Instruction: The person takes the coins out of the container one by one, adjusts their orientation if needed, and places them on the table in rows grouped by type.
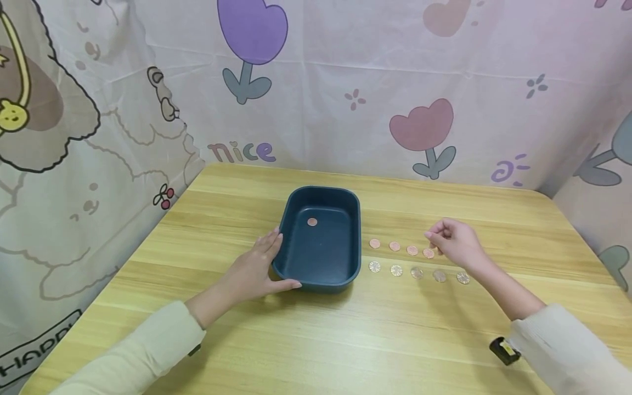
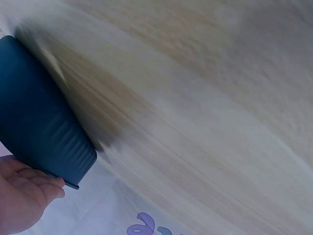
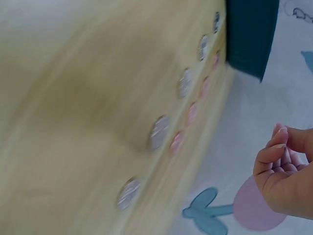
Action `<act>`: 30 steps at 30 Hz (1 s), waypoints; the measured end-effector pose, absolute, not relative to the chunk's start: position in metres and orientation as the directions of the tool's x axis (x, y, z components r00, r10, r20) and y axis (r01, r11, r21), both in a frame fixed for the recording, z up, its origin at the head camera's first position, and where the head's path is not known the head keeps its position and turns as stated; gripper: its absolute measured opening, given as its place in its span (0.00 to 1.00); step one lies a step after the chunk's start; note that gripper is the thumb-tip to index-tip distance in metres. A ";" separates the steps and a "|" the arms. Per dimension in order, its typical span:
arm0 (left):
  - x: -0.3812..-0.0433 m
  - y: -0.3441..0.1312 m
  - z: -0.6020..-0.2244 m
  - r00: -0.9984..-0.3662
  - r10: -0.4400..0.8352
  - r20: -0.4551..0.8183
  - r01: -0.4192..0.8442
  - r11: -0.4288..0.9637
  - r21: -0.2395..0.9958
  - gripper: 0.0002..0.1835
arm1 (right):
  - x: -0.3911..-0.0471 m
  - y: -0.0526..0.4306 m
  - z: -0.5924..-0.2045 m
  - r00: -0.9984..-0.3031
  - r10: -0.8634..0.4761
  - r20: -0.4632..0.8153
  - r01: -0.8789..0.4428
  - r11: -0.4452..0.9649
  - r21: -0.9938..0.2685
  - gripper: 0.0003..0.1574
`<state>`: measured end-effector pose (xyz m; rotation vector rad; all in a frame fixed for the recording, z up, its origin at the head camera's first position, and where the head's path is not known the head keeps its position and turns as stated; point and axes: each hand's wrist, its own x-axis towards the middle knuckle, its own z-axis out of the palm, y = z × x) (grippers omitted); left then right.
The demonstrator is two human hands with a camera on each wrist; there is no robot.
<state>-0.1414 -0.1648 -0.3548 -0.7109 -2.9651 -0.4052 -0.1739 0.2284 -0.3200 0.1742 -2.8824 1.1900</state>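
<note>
A dark blue rectangular tray point(image 1: 321, 285) stands on the table with one copper-coloured coin point(image 1: 312, 222) on its floor. My left hand point(image 1: 254, 269) holds the tray at its near left corner, fingers along the left side and thumb at the front rim; the left wrist view shows its fingers point(image 2: 41, 183) at the tray's edge. To the tray's right lies a row of several copper-coloured coins point(image 1: 394, 246), with a row of several silver-coloured coins point(image 1: 396, 270) nearer me. Above the right end of the copper row hovers my right hand point(image 1: 459, 244), fingers curled and thumb against forefinger; no coin shows between them.
The wooden table point(image 1: 316, 340) ends at the back against a hanging printed cloth point(image 1: 326, 126). More of this cloth hangs at the left and right sides. A small black device point(image 1: 504, 351) sits at the right sleeve.
</note>
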 end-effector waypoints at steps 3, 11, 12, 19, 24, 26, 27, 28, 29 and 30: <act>-0.141 -0.165 -0.355 -0.890 0.436 0.129 0.455 0.859 0.235 0.56 | -0.179 0.215 -0.317 -0.990 -0.123 0.070 -0.136 0.693 -0.708 0.09; -0.141 -0.166 -0.355 -0.890 0.436 0.137 0.456 0.858 0.234 0.57 | -0.193 0.180 -0.314 -0.979 -0.180 0.095 -0.191 0.652 -0.734 0.07; -0.141 -0.166 -0.356 -0.889 0.436 0.137 0.457 0.859 0.232 0.57 | -0.194 0.176 -0.314 -0.978 -0.184 0.097 -0.194 0.648 -0.737 0.07; -0.142 -0.166 -0.357 -0.886 0.444 0.136 0.464 0.856 0.230 0.57 | -0.206 0.149 -0.312 -0.976 -0.200 0.087 -0.193 0.606 -0.772 0.06; -0.143 -0.166 -0.357 -0.882 0.450 0.136 0.471 0.851 0.234 0.57 | -0.214 0.130 -0.314 -0.971 -0.220 0.098 -0.211 0.579 -0.788 0.06; -0.143 -0.166 -0.357 -0.883 0.450 0.135 0.470 0.851 0.236 0.57 | -0.216 0.122 -0.315 -0.968 -0.229 0.102 -0.219 0.571 -0.791 0.07; -0.143 -0.167 -0.357 -0.883 0.449 0.135 0.469 0.851 0.236 0.57 | -0.218 0.118 -0.315 -0.967 -0.233 0.103 -0.221 0.567 -0.793 0.07; -0.142 -0.167 -0.357 -0.884 0.448 0.134 0.467 0.851 0.239 0.57 | -0.219 0.114 -0.315 -0.965 -0.238 0.105 -0.226 0.565 -0.793 0.07; -0.142 -0.167 -0.357 -0.885 0.446 0.133 0.465 0.852 0.241 0.57 | -0.220 0.110 -0.315 -0.964 -0.243 0.105 -0.228 0.560 -0.796 0.07; -0.142 -0.167 -0.357 -0.886 0.444 0.131 0.463 0.853 0.242 0.57 | -0.222 0.107 -0.315 -0.963 -0.248 0.107 -0.233 0.561 -0.794 0.07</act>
